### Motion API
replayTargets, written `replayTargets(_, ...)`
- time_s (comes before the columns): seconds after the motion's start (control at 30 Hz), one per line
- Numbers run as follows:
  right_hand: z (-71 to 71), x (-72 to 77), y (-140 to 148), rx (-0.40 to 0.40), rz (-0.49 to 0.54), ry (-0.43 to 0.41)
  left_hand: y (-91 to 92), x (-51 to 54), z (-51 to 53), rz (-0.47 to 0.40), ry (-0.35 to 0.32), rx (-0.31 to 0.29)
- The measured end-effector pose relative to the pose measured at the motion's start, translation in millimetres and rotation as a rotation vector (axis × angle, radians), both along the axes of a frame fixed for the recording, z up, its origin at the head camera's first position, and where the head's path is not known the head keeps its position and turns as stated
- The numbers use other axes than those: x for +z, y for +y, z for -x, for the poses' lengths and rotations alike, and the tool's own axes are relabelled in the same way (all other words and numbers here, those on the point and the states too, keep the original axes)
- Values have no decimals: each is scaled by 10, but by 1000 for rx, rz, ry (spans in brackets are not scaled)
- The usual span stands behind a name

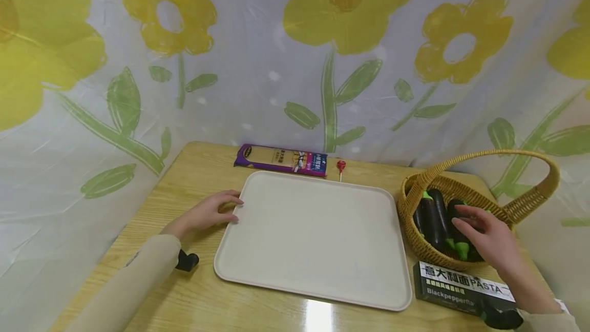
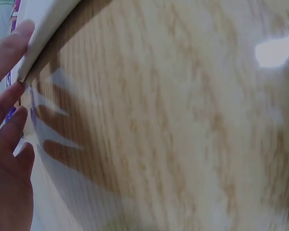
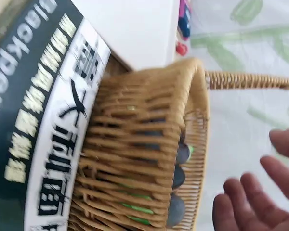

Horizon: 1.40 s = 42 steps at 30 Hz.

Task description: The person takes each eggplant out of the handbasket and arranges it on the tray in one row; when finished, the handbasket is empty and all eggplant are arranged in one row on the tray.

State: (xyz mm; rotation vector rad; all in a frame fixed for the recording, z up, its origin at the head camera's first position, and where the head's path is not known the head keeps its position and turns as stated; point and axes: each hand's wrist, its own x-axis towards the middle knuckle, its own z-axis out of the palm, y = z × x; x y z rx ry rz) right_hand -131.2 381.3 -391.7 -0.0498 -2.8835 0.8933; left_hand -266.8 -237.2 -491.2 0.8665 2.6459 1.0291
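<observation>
The left hand [image 1: 213,212] touches the left edge of a white tray [image 1: 313,240], its fingers relaxed at the rim; the left wrist view shows the same hand [image 2: 9,130] at the tray's edge [image 2: 43,29]. Above a wicker basket [image 1: 417,242] hovers the right hand [image 1: 490,240], fingers loosely bent and nothing held. Dark eggplants [image 1: 433,224] with green caps lie inside the basket. In the right wrist view the hand [image 3: 260,192] is beside the basket [image 3: 130,144], apart from it.
A black PASTA box [image 1: 461,291] lies in front of the basket, right of the tray. Behind the tray are a purple pasta packet [image 1: 281,160] and a red lollipop [image 1: 341,165]. The basket's tall handle [image 1: 488,152] arches up. A flowered curtain [image 1: 249,91] hangs behind the table.
</observation>
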Motion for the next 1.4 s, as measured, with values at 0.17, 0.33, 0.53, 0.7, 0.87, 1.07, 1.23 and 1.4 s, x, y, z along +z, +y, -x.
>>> replayTargets(0.17,141,-6,138,0,14,-31,-35,-18,3,-33,-22,4)
replayTargets(0.33,240,10,242,7,-5,-16,-53,-44,18,-36,-40,13)
replayTargets(0.53,289,51,339,-13,-22,-50,-54,-43,17,-41,-43,13)
replayTargets(0.7,277,66,487,-52,-70,-63,-58,-47,19,-30,-43,17)
replayTargets(0.87,237,54,641,-50,-164,-104,-67,-47,18,-24,-50,23)
replayTargets(1.07,213,71,709,22,-247,-212,-84,-53,27,-21,-57,30)
replayTargets(1.23,209,97,688,65,-257,-263,-89,-54,27,-46,-63,20)
replayTargets(1.4,233,88,643,109,-258,-266,-92,-56,28,-48,-59,13)
